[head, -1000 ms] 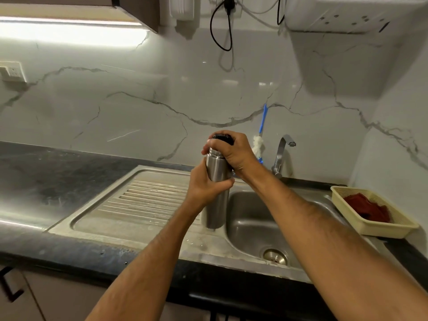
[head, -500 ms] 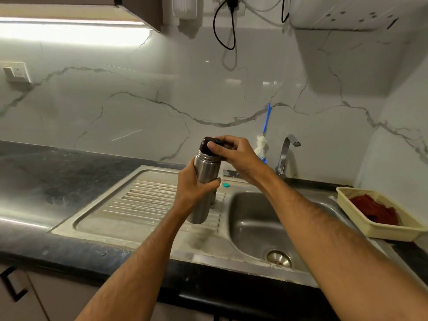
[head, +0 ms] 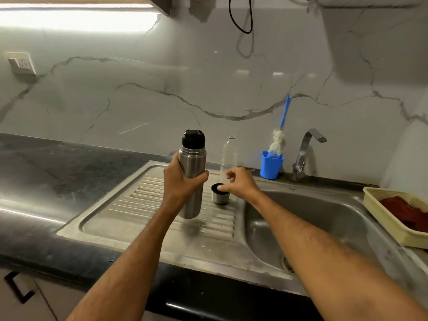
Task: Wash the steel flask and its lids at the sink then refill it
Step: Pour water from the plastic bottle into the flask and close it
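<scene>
The steel flask [head: 193,163] is held upright just above the drainboard [head: 139,205], with my left hand [head: 183,181] gripping its middle. A black inner stopper [head: 193,138] sits in its neck. The steel cup lid [head: 220,197] stands mouth-up on the drainboard just right of the flask. My right hand [head: 240,184] hovers over the lid with loosely spread fingers, its thumb tip at the rim and nothing gripped.
A clear plastic bottle [head: 229,154] stands behind the lid. A blue cup [head: 271,166] holding a bottle brush [head: 276,142] stands left of the tap [head: 305,149]. The sink basin [head: 324,218] lies to the right, with a yellow basket [head: 389,221] holding red cloth [head: 407,212] beyond it.
My right hand took the steel cup lid off the flask top, set it down on the drainboard and loosened its hold. The black stopper is now exposed. The flask moved left.
</scene>
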